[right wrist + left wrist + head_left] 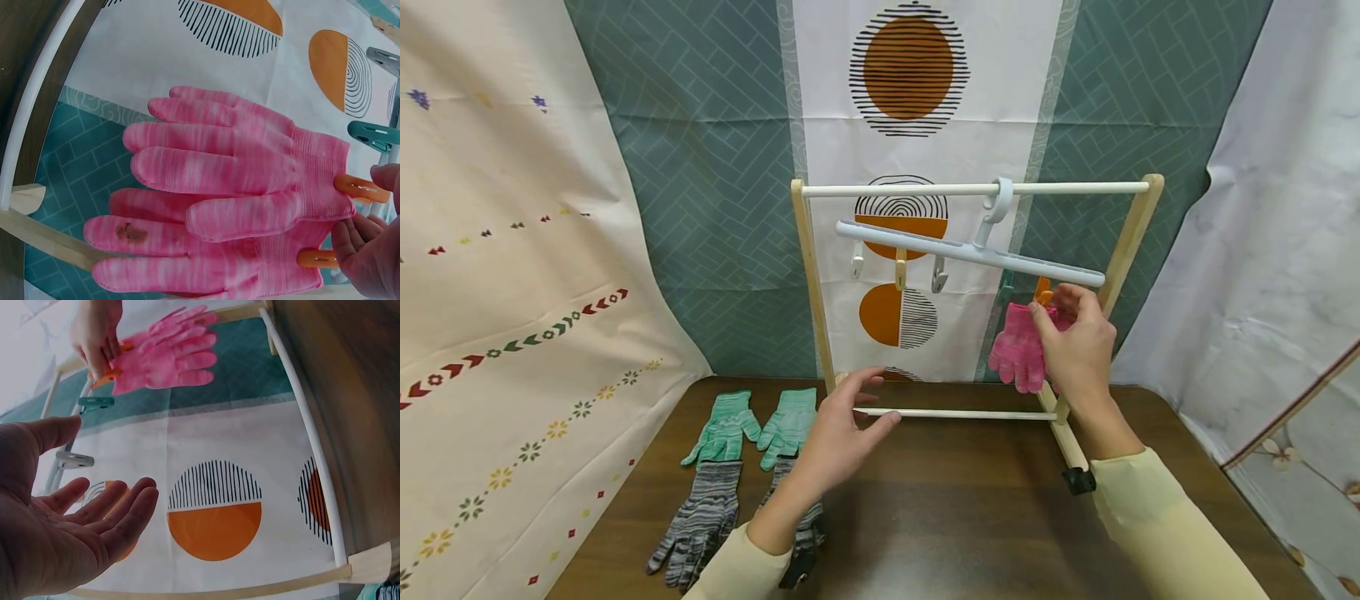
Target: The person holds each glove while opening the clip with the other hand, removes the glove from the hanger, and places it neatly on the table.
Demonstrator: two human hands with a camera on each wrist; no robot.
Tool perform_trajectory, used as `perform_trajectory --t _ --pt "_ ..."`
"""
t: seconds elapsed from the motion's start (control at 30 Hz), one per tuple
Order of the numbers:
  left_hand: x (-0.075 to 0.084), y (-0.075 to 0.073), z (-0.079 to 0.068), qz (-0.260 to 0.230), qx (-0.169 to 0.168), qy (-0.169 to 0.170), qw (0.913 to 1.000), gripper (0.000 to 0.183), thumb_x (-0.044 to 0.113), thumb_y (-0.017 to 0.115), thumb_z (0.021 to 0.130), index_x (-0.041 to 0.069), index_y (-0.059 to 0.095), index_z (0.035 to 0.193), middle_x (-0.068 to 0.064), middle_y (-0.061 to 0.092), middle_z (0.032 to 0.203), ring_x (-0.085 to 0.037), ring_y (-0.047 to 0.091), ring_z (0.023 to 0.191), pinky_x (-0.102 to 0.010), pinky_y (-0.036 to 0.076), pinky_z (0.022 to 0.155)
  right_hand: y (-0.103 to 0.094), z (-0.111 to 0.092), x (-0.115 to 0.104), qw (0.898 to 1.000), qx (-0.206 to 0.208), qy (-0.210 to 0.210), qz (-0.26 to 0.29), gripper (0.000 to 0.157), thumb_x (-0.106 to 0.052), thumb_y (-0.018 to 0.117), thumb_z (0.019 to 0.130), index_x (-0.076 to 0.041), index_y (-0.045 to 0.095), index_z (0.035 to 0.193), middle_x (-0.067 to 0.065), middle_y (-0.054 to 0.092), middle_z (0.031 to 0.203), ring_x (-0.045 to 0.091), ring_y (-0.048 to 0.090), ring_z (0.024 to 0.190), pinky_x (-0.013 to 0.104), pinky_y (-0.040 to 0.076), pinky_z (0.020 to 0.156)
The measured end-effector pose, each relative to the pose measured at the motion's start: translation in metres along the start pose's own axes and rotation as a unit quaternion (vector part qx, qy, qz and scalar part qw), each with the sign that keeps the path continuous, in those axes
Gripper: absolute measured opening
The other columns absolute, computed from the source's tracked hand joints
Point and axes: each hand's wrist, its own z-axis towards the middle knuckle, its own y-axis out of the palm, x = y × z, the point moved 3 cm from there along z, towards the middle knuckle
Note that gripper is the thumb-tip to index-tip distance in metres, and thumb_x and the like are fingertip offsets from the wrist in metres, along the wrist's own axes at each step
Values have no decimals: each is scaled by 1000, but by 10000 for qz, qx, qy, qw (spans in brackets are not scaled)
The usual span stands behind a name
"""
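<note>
A pair of pink gloves (1018, 350) hangs by the cuffs from orange clips (359, 187) at the right end of a pale blue hanger (940, 248), fingers downward. My right hand (1078, 342) is at the cuffs, its thumb and fingers on either side of one orange clip, seemingly pinching it. One pink finger (134, 232) carries a brown stain. My left hand (842, 425) is held apart from the gloves, below the hanger's left half; its fingers are spread and relaxed and it holds nothing (81, 531).
The hanger hooks over a rack's white top rail (895, 191) and tilts down rightward. White, beige, grey and teal clips (375, 134) hang along it. Green gloves (722, 425) and striped grey gloves (711, 508) lie on the brown table (955, 508), left.
</note>
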Motion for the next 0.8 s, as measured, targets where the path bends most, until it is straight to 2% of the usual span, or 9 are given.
perform_trajectory --t 0.13,0.23,0.33,0.5,0.67,0.8 --pt "3 5 3 -233 -88 -20 9997 59 21 83 95 21 58 149 -3 65 136 -27 68 117 -56 56 93 -1 1 0 10000 -52 53 55 44 -20 79 99 2 64 134 20 75 121 32 72 101 12 44 80" --pt "5 9 5 -337 -127 -25 9993 59 20 83 95 20 58 148 -4 65 135 -30 68 117 -58 56 94 -3 2 0 9999 -85 63 82 45 -20 78 99 2 65 136 20 76 120 32 73 99 9 43 78" --pt "6 11 7 -403 -148 -42 9991 59 18 83 95 19 58 148 -4 65 134 -31 69 116 -56 57 94 -4 4 -1 9999 -129 59 95 46 -20 77 99 2 65 138 20 76 119 32 74 95 8 43 78" --pt "9 14 8 -431 -184 -58 9989 59 17 84 94 16 58 148 -6 66 134 -26 71 113 -52 59 93 -7 4 -3 9990 -334 264 101 50 -25 77 99 1 65 141 20 76 118 31 73 95 9 44 77" --pt "11 17 10 -341 -229 -51 9991 60 19 84 95 17 58 149 -3 66 133 -20 72 112 -47 59 92 -8 3 -7 9951 -705 600 333 52 -32 74 102 0 65 142 19 75 124 30 73 109 18 53 89" --pt "12 20 13 -460 -298 -27 9985 60 20 82 96 17 57 150 -3 66 134 -22 71 113 -47 58 94 -8 4 -7 9906 -905 838 591 52 -37 69 105 -2 64 143 16 74 128 26 71 116 23 55 92"
